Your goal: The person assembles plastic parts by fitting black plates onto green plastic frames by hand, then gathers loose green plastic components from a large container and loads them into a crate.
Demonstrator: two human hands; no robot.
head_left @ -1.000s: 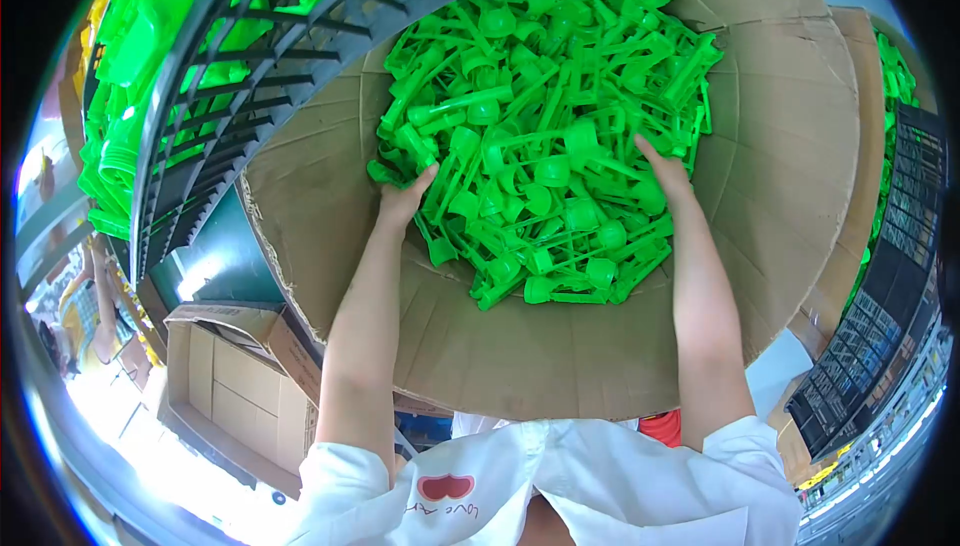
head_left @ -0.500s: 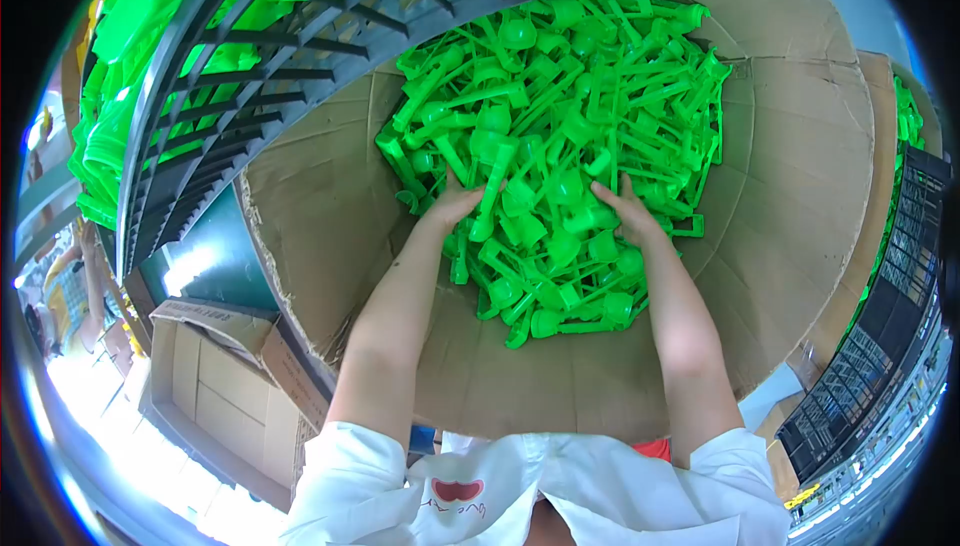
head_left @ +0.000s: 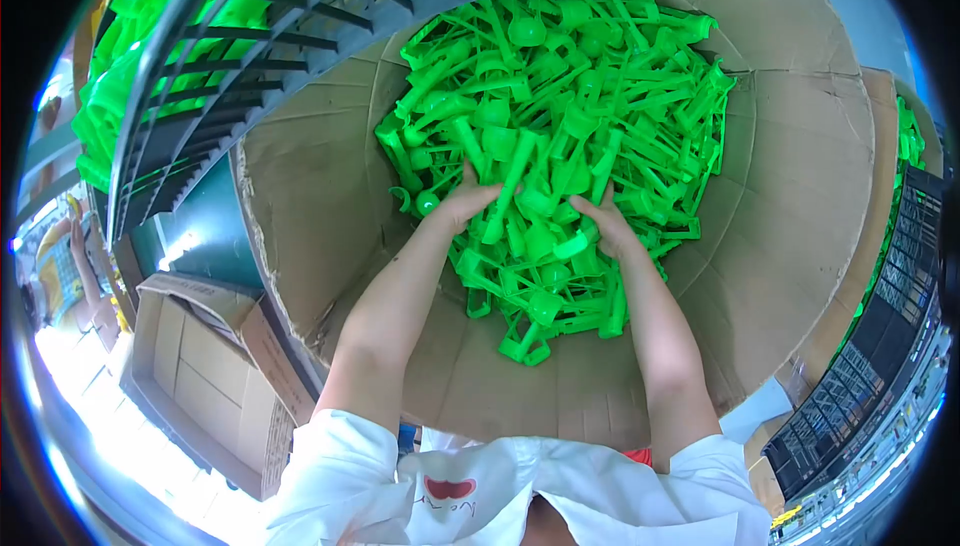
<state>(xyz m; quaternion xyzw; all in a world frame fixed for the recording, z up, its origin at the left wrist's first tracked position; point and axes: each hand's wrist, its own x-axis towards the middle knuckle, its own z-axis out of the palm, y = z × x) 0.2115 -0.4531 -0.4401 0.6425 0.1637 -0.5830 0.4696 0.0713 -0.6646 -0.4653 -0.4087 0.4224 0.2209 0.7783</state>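
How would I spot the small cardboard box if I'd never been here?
Start at the huge, round-looking carton, where the left hand and right hand reach into bright green plastic pieces. Beyond its rim, at the picture's lower left, sits the small open box. Unlike the carton, it has straight sides and corners, and only bare cardboard shows inside.

I look through one camera, worn on the person's head. It faces forward and down, right into a big cardboard box (head_left: 790, 176), so I see the green plastic parts (head_left: 560, 76) from above. The white shirt (head_left: 560, 481) is at the bottom edge, close to me. Both arms reach up from there to the middle. A black crate (head_left: 225, 66) looks big and near at the top left. My view is wide and round, with dark corners, and the sides look bent.
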